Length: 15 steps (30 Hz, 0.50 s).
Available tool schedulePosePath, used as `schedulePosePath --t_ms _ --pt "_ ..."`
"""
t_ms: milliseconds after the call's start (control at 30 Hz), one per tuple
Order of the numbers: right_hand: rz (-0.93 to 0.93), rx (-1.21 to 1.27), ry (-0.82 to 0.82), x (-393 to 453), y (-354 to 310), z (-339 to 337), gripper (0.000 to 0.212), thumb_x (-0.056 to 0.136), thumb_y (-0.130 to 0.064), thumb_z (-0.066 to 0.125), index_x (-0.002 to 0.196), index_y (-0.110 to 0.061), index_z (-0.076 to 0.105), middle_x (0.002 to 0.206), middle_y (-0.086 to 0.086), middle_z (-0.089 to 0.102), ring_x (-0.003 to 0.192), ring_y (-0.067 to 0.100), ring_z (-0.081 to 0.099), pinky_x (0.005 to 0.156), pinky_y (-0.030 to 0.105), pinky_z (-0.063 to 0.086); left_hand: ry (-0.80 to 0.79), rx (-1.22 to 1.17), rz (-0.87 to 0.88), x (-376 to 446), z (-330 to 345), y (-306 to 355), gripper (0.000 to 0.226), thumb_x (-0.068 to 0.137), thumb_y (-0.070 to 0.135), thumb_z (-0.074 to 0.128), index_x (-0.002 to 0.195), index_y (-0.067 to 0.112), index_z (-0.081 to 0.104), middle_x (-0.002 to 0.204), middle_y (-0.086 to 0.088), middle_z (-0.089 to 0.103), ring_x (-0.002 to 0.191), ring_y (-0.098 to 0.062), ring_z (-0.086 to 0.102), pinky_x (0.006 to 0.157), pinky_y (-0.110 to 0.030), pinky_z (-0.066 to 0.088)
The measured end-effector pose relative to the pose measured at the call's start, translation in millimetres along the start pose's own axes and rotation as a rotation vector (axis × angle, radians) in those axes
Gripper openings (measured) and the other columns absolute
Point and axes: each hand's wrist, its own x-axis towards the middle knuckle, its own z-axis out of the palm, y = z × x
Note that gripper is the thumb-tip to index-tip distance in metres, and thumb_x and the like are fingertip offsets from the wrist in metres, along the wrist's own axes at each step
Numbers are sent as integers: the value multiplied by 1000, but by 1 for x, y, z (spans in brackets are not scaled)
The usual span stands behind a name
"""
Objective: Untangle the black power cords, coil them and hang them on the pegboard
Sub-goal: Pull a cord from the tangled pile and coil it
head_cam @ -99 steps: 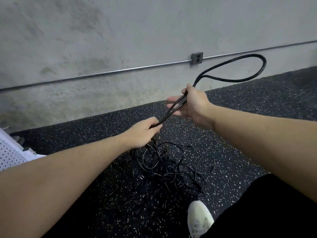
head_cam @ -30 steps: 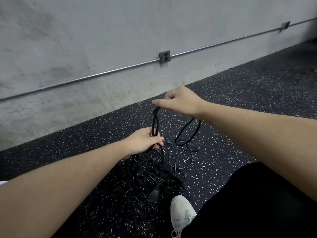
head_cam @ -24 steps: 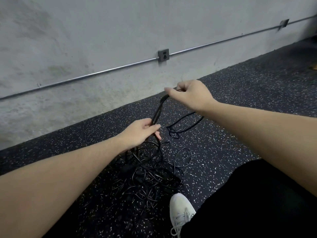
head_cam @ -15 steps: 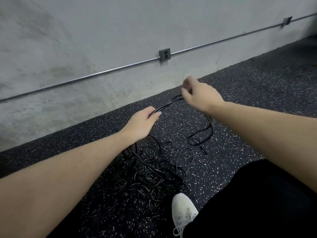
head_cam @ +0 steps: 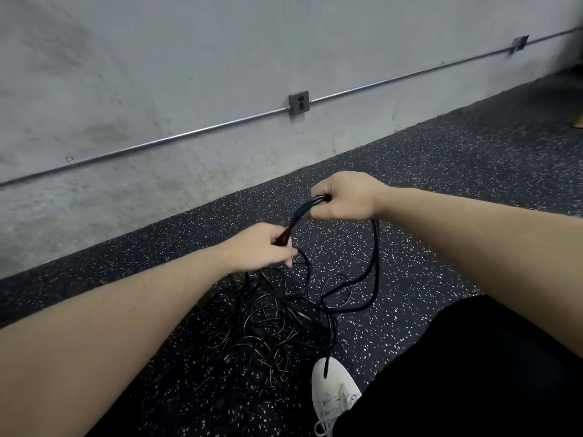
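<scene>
above the tangled pile of thin black power cords [head_cam: 268, 326], left hand [head_cam: 258, 247] and right hand [head_cam: 344, 197] both grip one doubled thick black rubber cord [head_cam: 299, 212]; coiling step, next gather another loop.

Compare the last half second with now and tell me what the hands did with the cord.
The right hand, half open above the cord then, has closed its fingers round the doubled cord, and a long loop now hangs from it to the floor. The left hand still grips the same cord lower down. The tangled pile and white shoe stay put.

Grey concrete wall [head_cam: 157, 74], conduit [head_cam: 189, 138], outlet box [head_cam: 298, 103], speckled floor [head_cam: 457, 159], white shoe [head_cam: 334, 389]
</scene>
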Motion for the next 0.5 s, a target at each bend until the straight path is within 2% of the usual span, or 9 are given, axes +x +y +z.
schedulePosePath --t_ms 33,67,100,133,200,267,333,400,500 --pt "5 65 7 -2 1 0 30 88 -36 65 65 -20 53 58 -8 55 54 13 48 55 27 35 -23 33 -12 -1 3 -6 18 98 35 65 89 20 71 77 1 70 58 -10 54 62 -33 47" --pt "6 129 9 -4 3 0 31 87 -32 66 63 -20 52 56 -8 53 53 12 45 55 28 33 -19 62 -12 -1 6 -11 20 97 39 64 91 20 70 86 -3 74 68 -15 62 72 -40 53" --pt "6 197 13 -6 4 -1 32 87 -27 67 61 -20 50 55 -7 50 51 13 42 55 28 31 11 73 -2 -1 8 -13 23 97 41 62 94 19 68 93 -6 75 79 -21 67 83 -43 54" --pt "8 271 27 -7 6 -1 33 86 -23 67 59 -20 48 53 -7 48 50 13 40 54 28 29 50 74 12 -1 8 -12 25 99 42 59 96 18 65 94 -6 73 83 -22 67 86 -42 53" --pt "16 412 80 -10 10 -5 35 88 -17 66 59 -22 46 52 -8 44 48 12 35 50 26 27 121 78 29 2 6 -8 24 104 43 54 96 21 59 83 -3 65 73 -17 58 74 -34 49" --pt "38 500 129 -12 16 -8 35 91 -15 65 60 -20 49 51 -8 43 45 10 34 46 24 27 160 128 36 6 2 -4 18 105 41 52 98 25 54 81 5 61 68 -12 53 68 -32 45" --pt "51 544 180 -15 22 -10 35 92 -13 64 60 -19 50 49 -11 42 44 8 33 44 23 26 179 257 9 10 0 -7 10 104 40 55 109 31 52 92 15 64 78 -10 61 79 -35 53" --pt "49 571 221 -15 23 -9 37 91 -13 64 58 -20 48 46 -14 41 43 8 33 44 23 25 231 397 -88 13 -2 -15 13 103 46 54 114 38 53 98 20 64 92 -10 62 100 -44 44" --pt "61 578 232 -9 22 -8 31 89 -18 64 61 -20 51 50 -10 43 46 11 34 48 25 26 230 469 -257 11 -7 -21 19 106 48 43 101 38 57 89 19 67 95 -12 61 114 -57 18"
